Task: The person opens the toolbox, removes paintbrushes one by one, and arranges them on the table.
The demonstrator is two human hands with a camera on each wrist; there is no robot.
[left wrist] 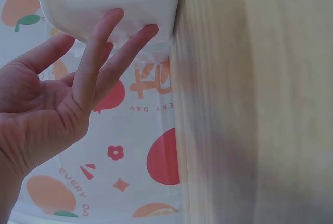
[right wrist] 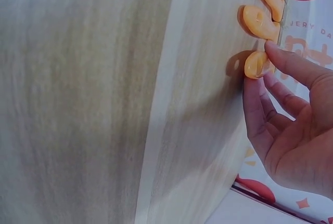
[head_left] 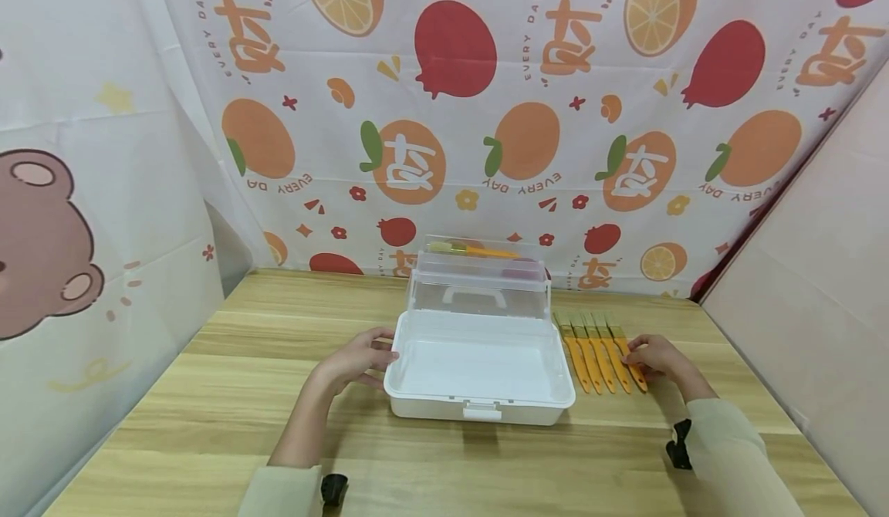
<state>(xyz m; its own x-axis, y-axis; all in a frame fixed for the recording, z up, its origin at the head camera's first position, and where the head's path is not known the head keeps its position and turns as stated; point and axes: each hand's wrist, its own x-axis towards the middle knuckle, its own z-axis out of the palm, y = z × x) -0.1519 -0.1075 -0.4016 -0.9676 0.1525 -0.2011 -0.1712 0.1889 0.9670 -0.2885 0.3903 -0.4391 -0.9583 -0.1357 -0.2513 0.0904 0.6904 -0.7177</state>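
Note:
A white plastic box [head_left: 479, 410] stands with its clear lid [head_left: 479, 301] raised at the back. My left hand [head_left: 357, 359] is at the box's left side, its fingers fairly straight; the left wrist view shows fingertips [left wrist: 151, 30] against the white wall. To the right of the box, several paintbrushes [head_left: 590, 351] with orange handles lie in a row, bristles toward the back. My right hand [head_left: 658, 355] pinches the handle of the rightmost paintbrush [right wrist: 255, 65] between thumb and fingers. The handle end is lifted off the table in the right wrist view, with its shadow beside it.
Another orange-handled brush [head_left: 489, 252] shows at the top of the raised lid. The box stands on a wooden table [head_left: 229, 393]. A fruit-printed cloth [head_left: 454, 154] hangs behind, with pale side sheets at left and right. A latch [head_left: 482, 412] sits at the box front.

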